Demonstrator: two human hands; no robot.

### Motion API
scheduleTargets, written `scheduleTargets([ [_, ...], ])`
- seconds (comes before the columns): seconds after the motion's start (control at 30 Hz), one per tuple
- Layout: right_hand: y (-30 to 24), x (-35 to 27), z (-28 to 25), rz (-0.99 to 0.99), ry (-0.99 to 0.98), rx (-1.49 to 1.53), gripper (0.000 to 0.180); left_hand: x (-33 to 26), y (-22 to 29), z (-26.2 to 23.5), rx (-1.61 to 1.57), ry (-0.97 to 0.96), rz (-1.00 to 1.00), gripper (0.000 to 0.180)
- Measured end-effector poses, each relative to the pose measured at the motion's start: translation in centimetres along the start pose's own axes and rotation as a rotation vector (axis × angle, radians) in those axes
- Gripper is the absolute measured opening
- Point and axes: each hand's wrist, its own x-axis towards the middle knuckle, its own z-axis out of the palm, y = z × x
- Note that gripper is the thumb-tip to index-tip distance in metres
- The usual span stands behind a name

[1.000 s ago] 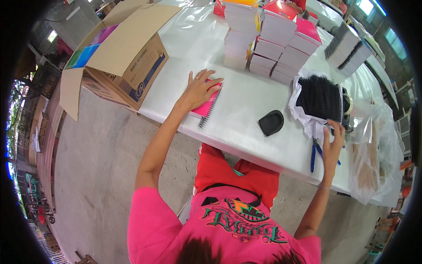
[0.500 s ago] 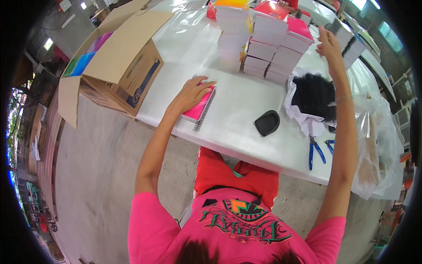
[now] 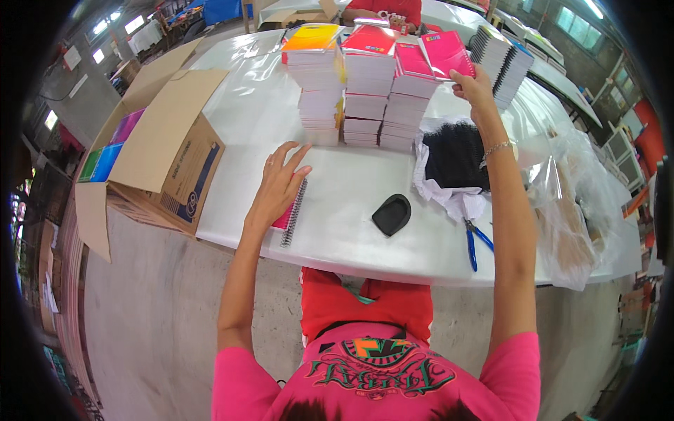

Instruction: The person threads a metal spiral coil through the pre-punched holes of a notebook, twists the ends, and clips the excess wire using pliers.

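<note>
Left hand [image 3: 279, 184] lies flat, fingers spread, pinning a spiral notebook [image 3: 292, 212]; right hand [image 3: 474, 85] pinches a pink notebook [image 3: 446, 53] above the stacks [image 3: 365, 91].

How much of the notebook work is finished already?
Done: tall stacks of bound notebooks stand on the white table. In hand: the left hand presses flat on a pink spiral notebook, while the right hand grips a pink notebook atop the stacks. Left: black spiral coils remain piled in the bag.
</note>
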Motion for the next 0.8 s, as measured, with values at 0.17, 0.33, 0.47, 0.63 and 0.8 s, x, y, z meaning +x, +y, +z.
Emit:
scheduleTargets([
  [0.17,-2.4,-10.3,-1.4,-0.009,-0.146,-0.006,0.037,-0.5,7.0,-1.2,-0.256,0.133,0.055,0.053],
  [0.33,2.1,-21.1,-3.4,0.264,-0.659,-0.031,0.036,-2.7,10.9,1.5,-0.695,0.114,-0.063,0.058],
  [0.47,6.5,-25.5,-2.4,-0.006,-0.503,-0.494,0.031,-4.2,11.4,3.8,-0.708,0.058,-0.098,0.056],
  [0.63,6.4,-28.4,-1.0,-0.045,-0.304,-0.455,0.037,-5.0,13.4,6.1,-0.337,0.023,0.108,0.051],
  [0.8,5.0,-28.4,-0.9,-0.080,-0.385,-0.421,0.047,-6.0,13.8,9.6,0.156,-0.050,0.144,0.051],
])
